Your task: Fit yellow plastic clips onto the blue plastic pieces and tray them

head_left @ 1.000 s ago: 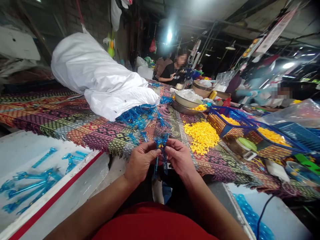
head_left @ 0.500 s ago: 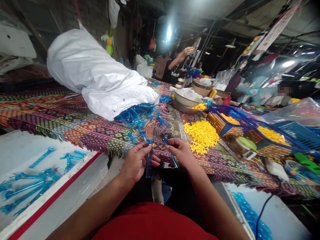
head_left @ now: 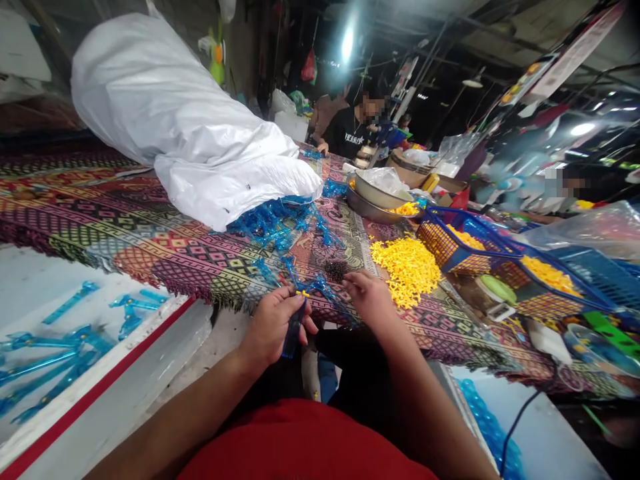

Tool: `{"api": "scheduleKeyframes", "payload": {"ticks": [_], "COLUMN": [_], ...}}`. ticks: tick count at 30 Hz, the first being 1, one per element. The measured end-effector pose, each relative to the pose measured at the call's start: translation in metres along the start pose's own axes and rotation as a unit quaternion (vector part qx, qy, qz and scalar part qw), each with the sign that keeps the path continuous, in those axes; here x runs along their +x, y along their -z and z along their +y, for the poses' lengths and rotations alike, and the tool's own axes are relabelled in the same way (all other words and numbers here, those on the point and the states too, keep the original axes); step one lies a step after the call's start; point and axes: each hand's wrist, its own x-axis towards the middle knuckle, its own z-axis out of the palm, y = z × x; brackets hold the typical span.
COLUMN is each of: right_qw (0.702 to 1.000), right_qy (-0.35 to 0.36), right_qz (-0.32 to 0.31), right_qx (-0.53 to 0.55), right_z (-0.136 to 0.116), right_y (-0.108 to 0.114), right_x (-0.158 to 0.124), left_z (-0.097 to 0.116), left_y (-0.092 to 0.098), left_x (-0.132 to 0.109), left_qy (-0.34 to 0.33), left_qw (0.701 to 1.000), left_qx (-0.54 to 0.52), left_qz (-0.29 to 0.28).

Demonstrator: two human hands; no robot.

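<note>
**Left hand (head_left: 274, 328) closed on a blue plastic part (head_left: 293, 333); right hand (head_left: 370, 300) open, fingers loosely spread.**

Held part just left of the heap of yellow plastic pieces (head_left: 407, 270), above the edge of the cloth-covered table (head_left: 150, 233); blue plastic runner (head_left: 320, 290) lying between both hands and that heap, touching neither clearly.
</note>
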Motion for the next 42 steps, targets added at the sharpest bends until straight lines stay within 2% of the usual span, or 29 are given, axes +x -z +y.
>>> {"api": "scheduleKeyframes", "payload": {"ticks": [3, 6, 8, 13, 16, 18, 20, 23, 26, 29, 37, 42], "right_qw": [0.996, 0.994, 0.995, 0.989, 0.985, 0.994, 1.000, 0.983, 0.970, 0.965, 0.970, 0.947], "right_qy": [-0.060, -0.098, -0.094, -0.033, -0.017, -0.023, -0.015, 0.052, 0.121, 0.153, 0.126, 0.046], "right_qz": [0.067, 0.048, 0.014, -0.061, -0.066, -0.039, -0.013, -0.020, -0.010, 0.000, 0.003, -0.065], "right_qx": [0.006, -0.022, -0.039, -0.133, -0.157, -0.099, 0.021, 0.176, 0.212, 0.211, 0.208, 0.310], "right_z": [0.041, 0.067, 0.069, 0.048, 0.039, 0.031, 0.018, -0.010, -0.032, -0.038, -0.036, -0.034], "right_y": [0.013, 0.020, 0.020, 0.006, 0.002, 0.005, 0.012, 0.026, 0.034, 0.034, 0.039, 0.036], "right_x": [-0.011, -0.024, -0.030, -0.027, -0.021, -0.022, -0.028, -0.040, -0.046, -0.046, -0.043, -0.041], "left_z": [0.000, -0.005, -0.009, -0.019, -0.020, -0.018, -0.017, -0.017, -0.017, -0.018, -0.022, -0.026], "left_y": [0.000, -0.003, -0.007, -0.019, -0.023, -0.025, -0.026, -0.029, -0.033, -0.036, -0.033, -0.023], "left_x": [-0.001, -0.002, -0.002, -0.003, -0.006, -0.008, -0.009, -0.010, -0.010, -0.010, -0.012, -0.008], "left_qy": [0.007, 0.012, 0.015, 0.008, -0.006, -0.011, -0.020, -0.049, -0.066, -0.065, -0.098, -0.180], "left_qw": [1.000, 0.999, 0.998, 0.995, 0.994, 0.991, 0.986, 0.975, 0.969, 0.967, 0.947, 0.902], "left_qx": [0.022, 0.045, 0.059, 0.088, 0.111, 0.135, 0.167, 0.215, 0.237, 0.247, 0.307, 0.391], "left_qz": [-0.006, -0.021, -0.030, -0.036, -0.022, -0.009, 0.003, 0.008, -0.002, -0.007, -0.016, -0.026]}}
